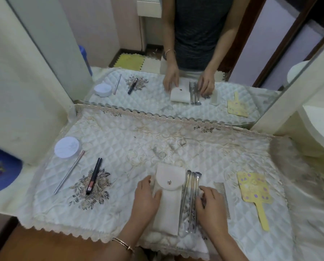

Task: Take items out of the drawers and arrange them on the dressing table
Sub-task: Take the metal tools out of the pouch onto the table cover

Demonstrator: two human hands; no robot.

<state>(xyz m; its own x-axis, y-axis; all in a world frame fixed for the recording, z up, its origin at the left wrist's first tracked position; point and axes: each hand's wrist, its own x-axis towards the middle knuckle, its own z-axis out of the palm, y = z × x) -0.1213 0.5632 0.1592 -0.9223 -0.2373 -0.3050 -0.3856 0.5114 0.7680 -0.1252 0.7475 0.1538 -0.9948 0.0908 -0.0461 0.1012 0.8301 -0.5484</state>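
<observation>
Partly hidden comb [224, 194], right hand [212, 206] covering metal tools [186, 193]

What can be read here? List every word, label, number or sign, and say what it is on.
No text can be read in this view.
Black pen: pink label band, too blurred to read.
Blue thing at the left edge: coloured marks, too blurred to read.
Yellow hand mirror: purple dots only, no letters visible.
Round white jar: no print visible on the lid.
</observation>
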